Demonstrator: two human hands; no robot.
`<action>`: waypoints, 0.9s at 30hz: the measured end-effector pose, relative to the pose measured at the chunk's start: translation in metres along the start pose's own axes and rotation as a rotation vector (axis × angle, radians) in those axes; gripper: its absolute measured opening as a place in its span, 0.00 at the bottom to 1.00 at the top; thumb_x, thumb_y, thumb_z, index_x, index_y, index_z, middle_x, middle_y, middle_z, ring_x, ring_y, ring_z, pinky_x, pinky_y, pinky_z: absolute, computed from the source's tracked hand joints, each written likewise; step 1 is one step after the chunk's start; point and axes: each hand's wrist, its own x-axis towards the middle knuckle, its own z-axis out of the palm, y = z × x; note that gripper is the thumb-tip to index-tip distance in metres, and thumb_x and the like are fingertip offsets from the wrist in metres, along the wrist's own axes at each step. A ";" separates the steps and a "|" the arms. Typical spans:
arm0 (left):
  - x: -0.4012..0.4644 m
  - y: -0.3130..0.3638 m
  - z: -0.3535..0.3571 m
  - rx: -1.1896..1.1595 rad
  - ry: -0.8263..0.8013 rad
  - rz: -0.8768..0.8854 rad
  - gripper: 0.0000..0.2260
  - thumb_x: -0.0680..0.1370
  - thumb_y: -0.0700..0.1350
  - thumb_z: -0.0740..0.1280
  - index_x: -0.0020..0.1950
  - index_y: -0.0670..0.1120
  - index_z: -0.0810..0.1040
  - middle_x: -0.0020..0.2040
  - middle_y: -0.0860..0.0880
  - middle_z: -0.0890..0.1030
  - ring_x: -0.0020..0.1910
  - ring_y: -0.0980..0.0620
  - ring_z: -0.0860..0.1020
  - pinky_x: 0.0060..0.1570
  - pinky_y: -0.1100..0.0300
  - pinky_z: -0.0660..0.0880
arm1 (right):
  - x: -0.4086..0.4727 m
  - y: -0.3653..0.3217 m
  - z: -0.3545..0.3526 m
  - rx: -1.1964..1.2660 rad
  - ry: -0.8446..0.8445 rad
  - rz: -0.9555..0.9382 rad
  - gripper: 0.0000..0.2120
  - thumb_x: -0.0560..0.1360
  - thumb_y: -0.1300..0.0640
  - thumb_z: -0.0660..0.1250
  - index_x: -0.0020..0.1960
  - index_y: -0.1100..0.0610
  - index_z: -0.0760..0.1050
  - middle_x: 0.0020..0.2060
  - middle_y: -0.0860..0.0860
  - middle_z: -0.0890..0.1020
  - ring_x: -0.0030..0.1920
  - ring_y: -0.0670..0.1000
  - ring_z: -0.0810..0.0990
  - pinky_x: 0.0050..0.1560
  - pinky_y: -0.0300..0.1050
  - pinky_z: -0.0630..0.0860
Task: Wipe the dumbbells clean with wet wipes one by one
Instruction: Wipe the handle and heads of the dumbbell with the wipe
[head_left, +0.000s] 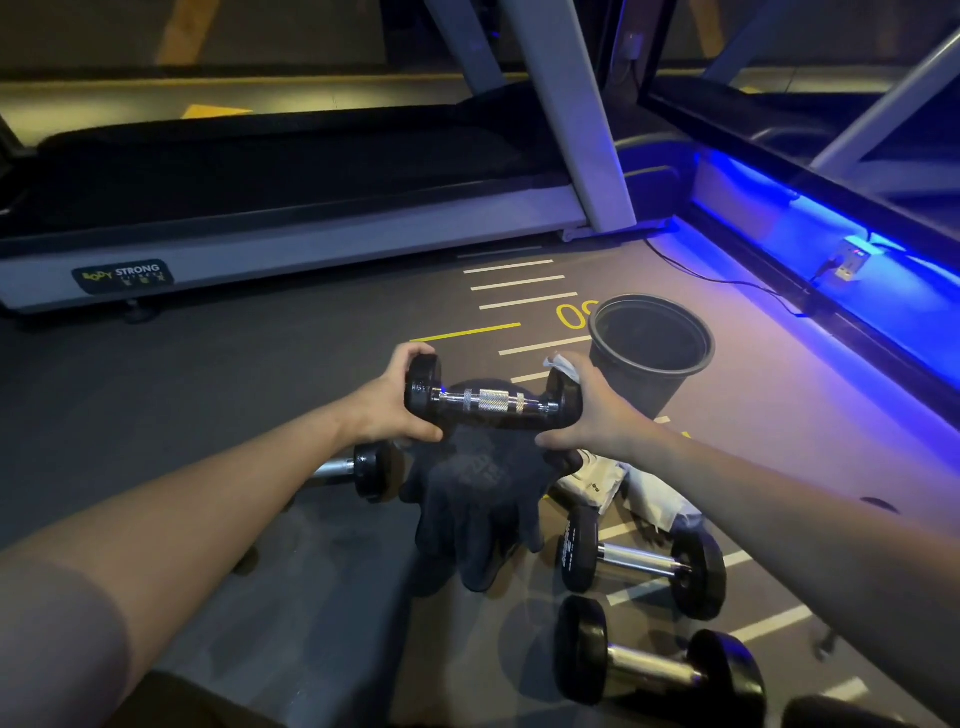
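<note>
dumbbell (492, 400) held level, left grip (387, 402) and right grip (592, 410) each clasping one end.

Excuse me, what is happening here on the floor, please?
A person is cleaning dumbbells on a gym floor. Both hands hold one small dumbbell up by its ends: the left hand grips one end, and the right hand presses a white wipe on the other. A dark cloth lies below it. More dumbbells lie around, one to the right. A black bucket stands nearby, beside a treadmill.
</note>
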 end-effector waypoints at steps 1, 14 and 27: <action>0.000 0.000 0.000 0.014 0.002 -0.002 0.43 0.66 0.32 0.80 0.68 0.60 0.60 0.62 0.46 0.74 0.55 0.32 0.81 0.41 0.37 0.83 | 0.000 0.000 0.000 -0.002 0.007 0.001 0.50 0.61 0.54 0.83 0.74 0.47 0.58 0.67 0.49 0.65 0.68 0.50 0.68 0.70 0.46 0.68; -0.005 0.008 0.001 0.221 0.004 -0.024 0.45 0.68 0.38 0.79 0.72 0.63 0.55 0.54 0.44 0.79 0.35 0.49 0.82 0.39 0.54 0.83 | -0.009 -0.016 0.000 -0.005 0.001 0.075 0.45 0.66 0.62 0.80 0.73 0.49 0.57 0.51 0.46 0.76 0.53 0.50 0.78 0.45 0.33 0.75; -0.006 0.010 0.005 0.280 0.063 0.000 0.47 0.66 0.38 0.81 0.74 0.60 0.57 0.60 0.48 0.77 0.50 0.40 0.83 0.47 0.53 0.82 | -0.006 -0.005 0.003 0.052 0.039 0.089 0.43 0.65 0.63 0.78 0.72 0.46 0.58 0.55 0.54 0.77 0.48 0.52 0.80 0.38 0.38 0.81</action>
